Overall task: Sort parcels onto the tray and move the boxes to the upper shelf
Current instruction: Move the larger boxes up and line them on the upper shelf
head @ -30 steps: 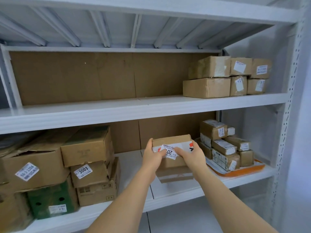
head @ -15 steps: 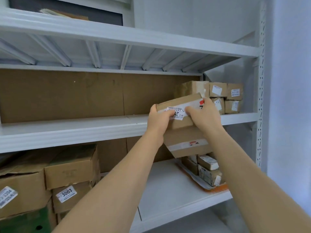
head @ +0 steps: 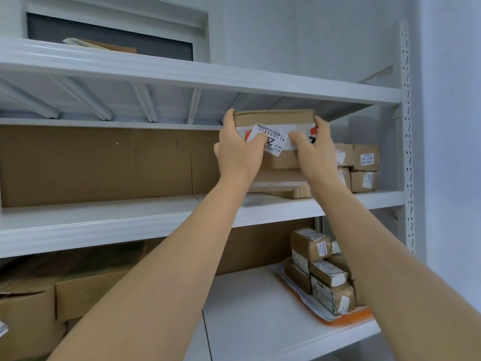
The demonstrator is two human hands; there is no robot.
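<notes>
A brown cardboard box point(head: 274, 118) with white tape and a printed label is held up in front of the upper shelf point(head: 104, 220), above the stack of boxes point(head: 364, 165) at that shelf's right end. My left hand point(head: 238, 149) grips its left side and my right hand point(head: 316, 149) its right side, thumbs on the front face. Below, on the lower shelf at the right, an orange tray point(head: 346, 319) carries several small taped parcels point(head: 328, 273).
Large cardboard boxes point(head: 39, 308) fill the lower shelf's left side. A brown cardboard sheet point(head: 99, 165) lines the back of the upper shelf. The top shelf point(head: 182, 74) hangs close above the held box. A white perforated upright point(head: 407, 126) stands at the right.
Both hands have lifted the box from the lower shelf up past the upper shelf's edge, level with the stacked boxes. The view has tilted upward.
</notes>
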